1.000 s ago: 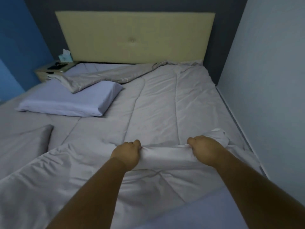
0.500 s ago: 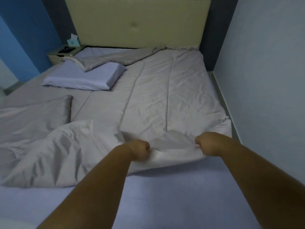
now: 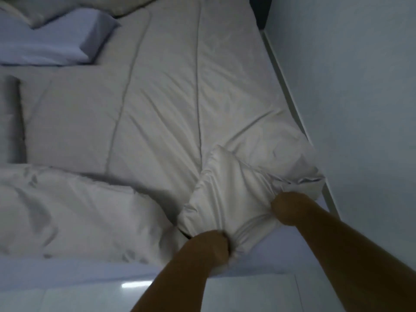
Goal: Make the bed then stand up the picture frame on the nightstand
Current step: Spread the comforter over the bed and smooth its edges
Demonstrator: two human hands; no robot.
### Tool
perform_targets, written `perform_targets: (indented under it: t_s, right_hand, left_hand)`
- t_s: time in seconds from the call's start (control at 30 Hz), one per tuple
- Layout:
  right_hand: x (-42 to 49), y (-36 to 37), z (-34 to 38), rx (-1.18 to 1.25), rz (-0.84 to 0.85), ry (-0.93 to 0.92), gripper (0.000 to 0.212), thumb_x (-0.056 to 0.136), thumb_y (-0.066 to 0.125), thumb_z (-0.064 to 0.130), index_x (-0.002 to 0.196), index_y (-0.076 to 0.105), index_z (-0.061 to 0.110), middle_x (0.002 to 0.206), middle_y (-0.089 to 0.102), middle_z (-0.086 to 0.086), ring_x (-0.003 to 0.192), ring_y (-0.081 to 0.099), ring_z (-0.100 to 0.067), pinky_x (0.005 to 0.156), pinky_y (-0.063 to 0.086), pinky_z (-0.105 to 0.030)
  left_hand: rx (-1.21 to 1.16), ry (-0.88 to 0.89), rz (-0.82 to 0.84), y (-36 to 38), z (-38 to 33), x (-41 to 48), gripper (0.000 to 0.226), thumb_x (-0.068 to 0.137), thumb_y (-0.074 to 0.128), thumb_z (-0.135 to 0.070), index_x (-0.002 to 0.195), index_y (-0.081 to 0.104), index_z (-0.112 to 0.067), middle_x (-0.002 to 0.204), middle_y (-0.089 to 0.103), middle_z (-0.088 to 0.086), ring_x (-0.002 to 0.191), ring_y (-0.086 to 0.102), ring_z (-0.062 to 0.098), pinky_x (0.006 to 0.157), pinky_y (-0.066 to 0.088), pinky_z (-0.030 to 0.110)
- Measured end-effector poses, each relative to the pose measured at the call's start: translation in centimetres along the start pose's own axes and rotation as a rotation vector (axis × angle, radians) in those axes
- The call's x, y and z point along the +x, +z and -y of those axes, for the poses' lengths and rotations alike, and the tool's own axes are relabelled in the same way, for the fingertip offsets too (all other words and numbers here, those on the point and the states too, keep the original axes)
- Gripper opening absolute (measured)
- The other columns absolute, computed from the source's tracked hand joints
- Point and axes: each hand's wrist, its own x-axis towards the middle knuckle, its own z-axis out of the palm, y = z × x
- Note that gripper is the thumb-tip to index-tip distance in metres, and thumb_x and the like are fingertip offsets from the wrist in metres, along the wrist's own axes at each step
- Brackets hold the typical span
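A pale grey quilted duvet covers most of the bed. Its near right corner is bunched up between my hands. My left hand grips the bunched edge at the foot of the bed. My right hand grips the same edge closer to the wall. The duvet's left part lies crumpled in folds. A lilac pillow lies at the top left. The bare lilac sheet shows along the foot. The nightstand and picture frame are out of view.
A pale wall runs close along the bed's right side with a narrow gap. A grey pillow edge shows at far left. Glossy white floor tiles lie below the foot of the bed.
Both hands have pulled the duvet corner down toward the foot of the bed and bunched it. The view has tipped downward, so the headboard and nightstand have left the frame.
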Motion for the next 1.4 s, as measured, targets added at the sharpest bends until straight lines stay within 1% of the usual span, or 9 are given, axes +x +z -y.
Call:
perform_targets:
  t_s: [0.43,0.53,0.6,0.7,0.9,1.07,1.17,1.3,1.4]
  right_hand:
    - [3.0,3.8,-0.1,0.036,0.173,-0.130,0.036,0.097,0.039,0.016,0.129,0.050,0.006,0.137,0.050,-0.015,0.125,0.048,-0.031,0.106,0.039,-0.042]
    - [2.4,2.2,-1.3,0.130,0.233,-0.127,0.035,0.094,0.049,0.021,0.127,0.054,0.009,0.137,0.050,-0.012,0.126,0.048,-0.029,0.106,0.039,-0.039]
    - [2.3,0.8,-2.0,0.267,0.203,-0.111,0.035,0.094,0.047,0.018,0.126,0.054,0.006,0.138,0.050,-0.013,0.128,0.046,-0.028,0.107,0.035,-0.035]
    - [2.8,-2.4,-2.5,0.448,-0.055,-0.099,0.031,0.095,0.042,0.019,0.120,0.057,0.008,0.129,0.057,-0.011,0.120,0.051,-0.025,0.097,0.032,-0.024]
    - [7.1,-7.8,1.5,0.704,-0.394,-0.129,0.026,0.090,0.052,0.027,0.109,0.060,0.010,0.116,0.062,-0.014,0.107,0.056,-0.029,0.088,0.042,-0.031]
    - [9.6,-8.2,7.4,0.907,-0.219,-0.223,0.061,0.095,0.032,0.055,0.144,0.031,0.020,0.151,0.035,-0.008,0.137,0.034,-0.026,0.112,0.024,-0.035]
    - [9.3,-8.1,8.2,1.068,-0.121,-0.195,0.065,0.094,0.025,0.061,0.141,0.039,0.018,0.148,0.039,-0.010,0.133,0.038,-0.028,0.109,0.027,-0.037]
    - [7.6,-7.9,5.7,1.214,0.221,-0.087,0.044,0.091,0.046,0.052,0.097,0.066,0.013,0.093,0.068,-0.007,0.080,0.065,-0.022,0.073,0.049,-0.026]
    - [6.2,-7.2,3.2,0.907,0.691,-0.029,0.048,0.091,0.055,0.028,0.048,0.064,0.008,0.041,0.058,-0.006,0.031,0.053,-0.015,0.043,0.043,-0.012]
  left_hand:
    - [-0.134,0.048,0.162,-0.9,-0.1,0.5,0.031,0.090,0.050,-0.024,0.116,0.061,-0.009,0.122,0.061,0.012,0.109,0.059,0.027,0.093,0.045,0.032]
    - [-0.682,0.194,-0.116,-6.1,1.7,-1.6,0.013,0.088,0.059,-0.010,0.092,0.070,-0.014,0.091,0.070,0.000,0.080,0.063,0.005,0.079,0.049,0.019]
    - [-1.004,0.087,-0.550,-9.6,4.4,-2.4,0.023,0.089,0.057,-0.008,0.076,0.067,-0.024,0.074,0.067,-0.006,0.069,0.060,0.006,0.073,0.047,0.022]
    - [-0.865,-0.243,-0.909,-12.1,9.2,-1.4,0.016,0.093,0.048,-0.019,0.093,0.064,-0.025,0.098,0.069,0.002,0.088,0.060,0.019,0.080,0.045,0.030]
    - [-0.409,-0.355,-0.627,-7.3,13.6,3.1,0.049,0.098,0.039,-0.027,0.145,0.031,-0.013,0.155,0.025,0.009,0.141,0.025,0.028,0.116,0.019,0.034]
    - [-0.237,-0.442,-0.519,-3.0,13.9,5.3,0.060,0.097,0.018,-0.050,0.150,-0.001,-0.028,0.160,-0.007,-0.002,0.147,-0.005,0.024,0.119,0.002,0.043]
    - [-0.226,-0.429,-0.528,-2.5,14.1,5.5,0.061,0.097,0.017,-0.051,0.149,-0.005,-0.029,0.160,-0.011,-0.003,0.147,-0.008,0.023,0.119,0.000,0.042]
    - [-0.213,-0.437,-0.502,-2.8,14.1,5.4,0.063,0.096,0.018,-0.052,0.149,-0.006,-0.029,0.159,-0.012,-0.003,0.147,-0.009,0.024,0.118,-0.001,0.043]
    - [-0.209,-0.460,-0.472,-3.2,13.7,5.3,0.065,0.096,0.018,-0.053,0.149,-0.007,-0.027,0.159,-0.014,-0.001,0.147,-0.010,0.025,0.119,-0.002,0.043]
